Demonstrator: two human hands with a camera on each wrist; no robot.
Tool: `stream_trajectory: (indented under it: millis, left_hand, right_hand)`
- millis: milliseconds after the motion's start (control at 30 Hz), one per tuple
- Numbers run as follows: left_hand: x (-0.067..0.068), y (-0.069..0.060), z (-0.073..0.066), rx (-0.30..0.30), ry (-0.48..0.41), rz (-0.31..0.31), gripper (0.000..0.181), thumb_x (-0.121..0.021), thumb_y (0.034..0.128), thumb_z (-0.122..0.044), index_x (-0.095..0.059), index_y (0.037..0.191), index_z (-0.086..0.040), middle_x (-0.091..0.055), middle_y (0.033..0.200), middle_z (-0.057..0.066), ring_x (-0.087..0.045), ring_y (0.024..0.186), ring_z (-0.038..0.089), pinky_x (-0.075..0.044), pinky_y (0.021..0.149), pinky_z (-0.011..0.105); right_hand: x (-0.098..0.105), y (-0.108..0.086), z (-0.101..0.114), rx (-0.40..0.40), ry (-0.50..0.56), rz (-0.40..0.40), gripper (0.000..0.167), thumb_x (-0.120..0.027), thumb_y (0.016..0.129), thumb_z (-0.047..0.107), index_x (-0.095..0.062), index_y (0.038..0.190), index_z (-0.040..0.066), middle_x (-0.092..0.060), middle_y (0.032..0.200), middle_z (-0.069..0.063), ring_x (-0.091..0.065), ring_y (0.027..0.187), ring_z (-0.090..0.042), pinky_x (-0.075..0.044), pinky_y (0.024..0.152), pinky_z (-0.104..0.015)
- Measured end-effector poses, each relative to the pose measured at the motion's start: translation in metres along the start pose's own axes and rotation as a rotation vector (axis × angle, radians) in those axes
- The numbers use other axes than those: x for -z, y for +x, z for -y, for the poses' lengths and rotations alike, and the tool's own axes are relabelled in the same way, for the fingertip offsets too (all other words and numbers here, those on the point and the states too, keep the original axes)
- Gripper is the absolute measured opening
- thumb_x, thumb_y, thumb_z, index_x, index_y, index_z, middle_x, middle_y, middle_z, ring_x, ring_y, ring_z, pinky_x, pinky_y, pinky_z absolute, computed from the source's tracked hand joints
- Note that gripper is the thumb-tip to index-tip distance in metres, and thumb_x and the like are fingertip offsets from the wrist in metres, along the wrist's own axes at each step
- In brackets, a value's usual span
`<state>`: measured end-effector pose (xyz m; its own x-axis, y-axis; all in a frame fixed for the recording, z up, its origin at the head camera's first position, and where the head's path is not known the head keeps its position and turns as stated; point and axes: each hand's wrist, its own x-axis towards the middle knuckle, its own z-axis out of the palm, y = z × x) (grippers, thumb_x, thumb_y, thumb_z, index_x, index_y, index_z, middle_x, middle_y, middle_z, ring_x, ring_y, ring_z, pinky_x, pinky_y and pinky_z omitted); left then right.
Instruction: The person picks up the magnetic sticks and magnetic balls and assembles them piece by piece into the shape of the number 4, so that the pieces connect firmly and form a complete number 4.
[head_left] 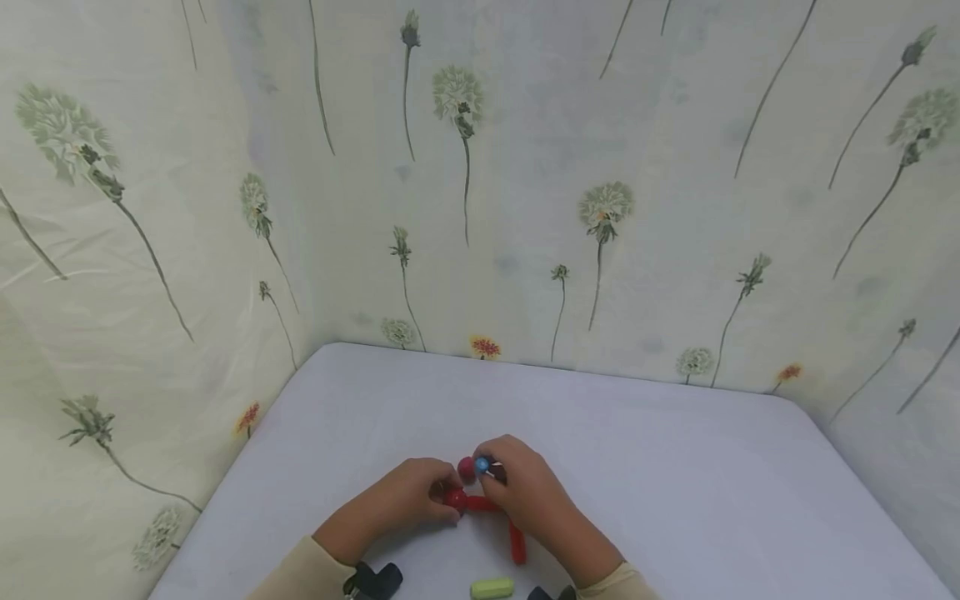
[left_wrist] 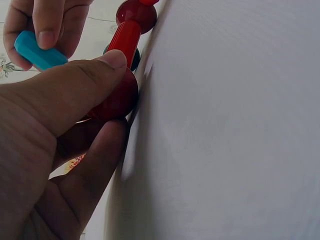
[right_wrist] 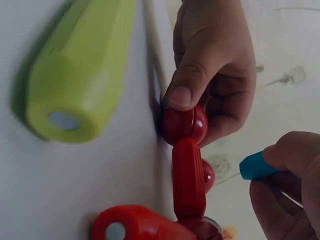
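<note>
My left hand point(head_left: 405, 493) pinches a red ball point(head_left: 455, 499) between thumb and fingers, down at the table surface. A red magnetic rod point(right_wrist: 189, 175) runs from that ball to a second red ball point(right_wrist: 201, 228). From there another red rod point(head_left: 517, 543) with a silver end extends toward me. My right hand point(head_left: 531, 492) holds a short blue magnetic rod point(right_wrist: 255, 167) between thumb and fingers, raised beside the joined pieces. Just behind the first rod is another red ball point(head_left: 467, 469), near the blue rod's end; whether they touch I cannot tell.
A yellow-green rod point(head_left: 492, 588) lies on the white table point(head_left: 660, 467) near its front, between my forearms. Dark wrist straps point(head_left: 375, 581) show at the bottom. A flower-patterned cloth point(head_left: 525, 183) hangs behind the table and along its sides.
</note>
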<state>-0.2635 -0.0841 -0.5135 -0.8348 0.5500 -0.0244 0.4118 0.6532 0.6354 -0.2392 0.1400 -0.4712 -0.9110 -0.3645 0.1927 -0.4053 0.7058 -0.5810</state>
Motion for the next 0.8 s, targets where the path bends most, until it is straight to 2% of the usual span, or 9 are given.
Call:
stream_trajectory:
  millis: [233,533,800]
  left_hand:
    - [-0.002,0.001,0.001,0.019,0.000,-0.006,0.028,-0.091,0.0817,-0.030,-0.073,0.103,-0.027,-0.064,0.088,-0.018,-0.057,0.084,0.004,-0.052,0.078,0.024]
    - [-0.003,0.002,0.002,0.011,0.007,0.001,0.029,-0.091,0.0821,-0.028,-0.072,0.105,-0.024,-0.064,0.089,-0.018,-0.057,0.083,0.003,-0.052,0.079,0.025]
    - [-0.002,0.001,0.002,-0.005,0.003,-0.012,0.029,-0.091,0.0818,-0.027,-0.073,0.104,-0.025,-0.064,0.088,-0.019,-0.058,0.082,0.002,-0.052,0.078,0.024]
  right_hand:
    - [-0.002,0.014,0.005,0.002,0.010,-0.025,0.021,-0.074,0.097,0.015,-0.070,0.117,0.014,-0.066,0.112,0.004,-0.067,0.109,-0.016,-0.059,0.095,-0.038]
    - [-0.013,0.022,0.009,-0.013,-0.045,0.057,0.016,-0.074,0.097,0.014,-0.070,0.111,0.015,-0.063,0.106,0.004,-0.068,0.110,-0.020,-0.058,0.096,-0.040]
    - [-0.017,0.023,0.008,-0.005,-0.115,0.069,0.014,-0.076,0.095,0.017,-0.070,0.108,0.017,-0.062,0.100,0.007,-0.065,0.102,-0.014,-0.058,0.094,-0.037]
